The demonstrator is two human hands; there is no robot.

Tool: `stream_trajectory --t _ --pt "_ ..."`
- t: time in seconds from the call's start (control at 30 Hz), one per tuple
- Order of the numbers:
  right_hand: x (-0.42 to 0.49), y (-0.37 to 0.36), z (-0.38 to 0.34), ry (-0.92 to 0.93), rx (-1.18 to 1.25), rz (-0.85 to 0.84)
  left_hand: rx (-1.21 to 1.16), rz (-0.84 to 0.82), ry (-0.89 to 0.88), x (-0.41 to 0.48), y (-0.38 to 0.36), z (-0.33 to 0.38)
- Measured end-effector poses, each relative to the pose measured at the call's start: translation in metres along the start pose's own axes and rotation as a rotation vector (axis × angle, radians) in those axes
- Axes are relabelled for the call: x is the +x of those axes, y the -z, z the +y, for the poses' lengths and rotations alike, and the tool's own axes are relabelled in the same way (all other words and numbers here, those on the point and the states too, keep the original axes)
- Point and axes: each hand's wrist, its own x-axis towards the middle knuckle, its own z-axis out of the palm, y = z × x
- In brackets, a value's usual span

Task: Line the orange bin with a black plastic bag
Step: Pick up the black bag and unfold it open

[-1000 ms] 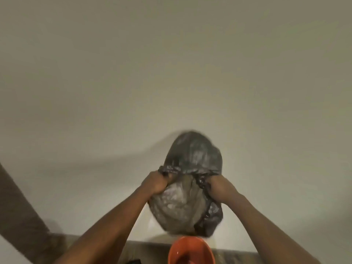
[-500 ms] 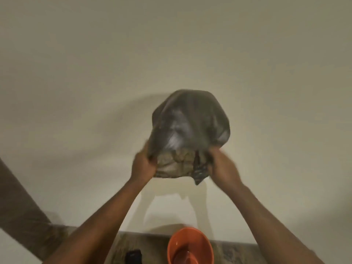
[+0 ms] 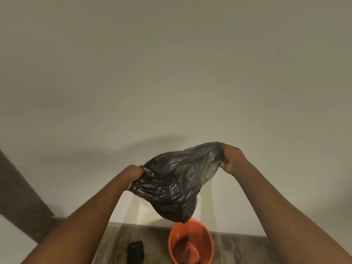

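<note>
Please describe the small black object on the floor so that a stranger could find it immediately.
Start at the wood-look floor below the pale wall. The orange bin stands there; the small black object lies apart on its left. It is dark, flat and crumpled, unlike the round bin.

Dim warm light, soft shadows on wall (image 3: 171,73), wide-angle edge bending

Left hand (image 3: 134,175): fist closed on black bag (image 3: 175,180), held lower.
Right hand (image 3: 231,159): clenched on bag's opposite edge, raised higher.
Arms: both extended forward, bare, apparently spread apart.
</note>
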Motion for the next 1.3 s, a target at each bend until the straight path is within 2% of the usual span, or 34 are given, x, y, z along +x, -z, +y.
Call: stream_trajectory --t 0.07,0.1,0.13,0.17,0.23,0.3,0.37,0.43,0.47,0.57,0.63,0.7,0.77,0.83,0.93,1.0,1.1,1.17,1.23,1.3 --pt "-0.001 -0.004 -0.006 -0.036 0.048 -0.026 0.369 -0.063 -0.001 -0.007 0.005 0.007" --pt "-0.003 -0.007 -0.008 -0.046 0.044 -0.039 0.557 -0.063 -0.064 -0.009 0.006 0.011" --pt "-0.005 -0.011 -0.010 -0.050 0.023 -0.049 0.647 -0.014 -0.178 -0.011 0.005 0.018" --pt "-0.008 -0.016 -0.011 -0.050 -0.008 -0.049 0.623 0.053 -0.295 -0.013 0.003 0.027" --pt "-0.011 -0.030 -0.013 -0.050 -0.065 -0.054 0.298 0.151 -0.562 -0.021 -0.007 0.045" --pt "-0.014 -0.044 -0.014 -0.056 -0.134 -0.111 0.041 0.062 -0.698 -0.033 -0.022 0.063" --pt "-0.016 -0.055 -0.015 -0.056 -0.277 -0.184 0.040 -0.054 -0.724 -0.043 -0.036 0.074" --pt "-0.015 -0.059 -0.019 -0.023 -0.431 -0.241 0.059 -0.046 -0.715 -0.043 -0.040 0.080" --pt "-0.015 -0.056 -0.023 -0.014 -0.504 -0.267 -0.033 -0.046 -0.669 -0.040 -0.037 0.082" --pt "-0.012 -0.029 -0.035 0.001 -0.689 -0.365 -0.472 -0.142 -0.366 -0.031 -0.022 0.082" --pt "-0.010 -0.007 -0.036 0.042 -0.798 -0.425 -0.659 -0.198 -0.227 -0.025 -0.011 0.080" --pt "-0.008 0.008 -0.029 0.072 -0.999 -0.408 -0.768 -0.214 -0.159 -0.022 -0.004 0.078" --pt "-0.008 0.014 -0.015 0.050 -1.075 -0.358 -0.823 -0.220 -0.127 -0.020 0.000 0.078" --pt "-0.005 0.018 -0.001 0.029 -0.969 -0.265 -0.821 -0.246 -0.110 -0.018 0.003 0.077" --pt "0.005 0.027 0.016 -0.116 -0.431 -0.108 -0.746 -0.301 -0.084 -0.011 0.007 0.067" --pt "0.007 0.031 0.022 -0.174 -0.229 -0.083 -0.638 -0.338 -0.085 -0.007 0.012 0.057" --pt "0.013 0.039 0.024 -0.116 -0.288 -0.108 -0.497 -0.300 -0.100 0.000 0.019 0.040" --pt "0.013 0.048 0.019 -0.071 -0.466 -0.203 -0.458 -0.172 -0.143 0.010 0.023 0.033" --pt "0.011 0.055 0.015 -0.037 -0.742 -0.305 -0.352 -0.038 -0.154 0.018 0.024 0.030" --pt "0.010 0.056 0.015 -0.031 -0.851 -0.295 -0.196 0.045 -0.118 0.023 0.023 0.029"
